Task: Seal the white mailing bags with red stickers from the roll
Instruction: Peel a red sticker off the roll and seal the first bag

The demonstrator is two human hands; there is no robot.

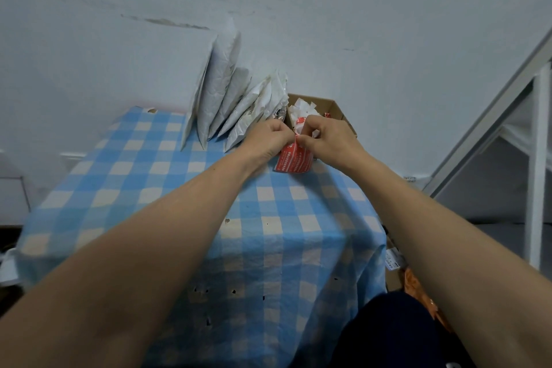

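A red sticker roll [294, 160] with white print stands on the blue checked tablecloth [179, 188] at the table's far right. My left hand [267, 140] and my right hand [325, 136] meet above the roll, and both pinch its top edge with curled fingers. Several white mailing bags [227, 92] lean upright against the wall just left of my hands. Whether a sticker has come free is hidden by my fingers.
An open cardboard box [337, 112] with white paper scraps stands behind the roll by the wall. A white metal frame [534, 158] rises at the right. Boxes and an orange item [418, 287] lie on the floor beside the table.
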